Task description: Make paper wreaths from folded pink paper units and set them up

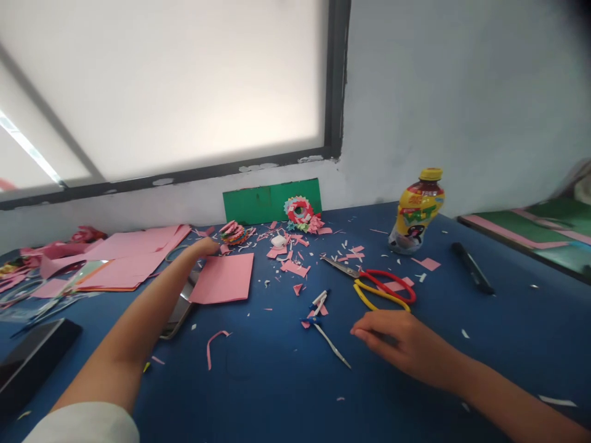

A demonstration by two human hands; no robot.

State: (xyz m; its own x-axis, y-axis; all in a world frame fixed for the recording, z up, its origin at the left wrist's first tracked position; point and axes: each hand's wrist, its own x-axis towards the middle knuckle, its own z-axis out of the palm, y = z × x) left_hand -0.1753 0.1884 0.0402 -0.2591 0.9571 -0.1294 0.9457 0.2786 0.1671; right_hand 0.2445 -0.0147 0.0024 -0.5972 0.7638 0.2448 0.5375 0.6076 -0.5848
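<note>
My left hand (206, 247) reaches far forward, just beyond a square of pink paper (226, 280). Its fingers are hidden from this angle, so I cannot make out a grip. Close to it sits a small stack of scalloped coloured paper (233, 233), and a phone (178, 314) lies under the forearm. On the right, my right hand (392, 338) rests low over the table, fingers curled together with nothing visible in them. Scissors with red and yellow handles (385, 289) lie just past it. To its left is a thin white stick with a blue end (327, 338).
Pink paper sheets (133, 255) spread at the left, near a dark box (34, 357). A drink bottle (418, 212) and a black marker (471, 267) stand and lie at the right. A paper ring (299, 210) leans against a green board (258, 203). Scraps litter the blue table (277, 394).
</note>
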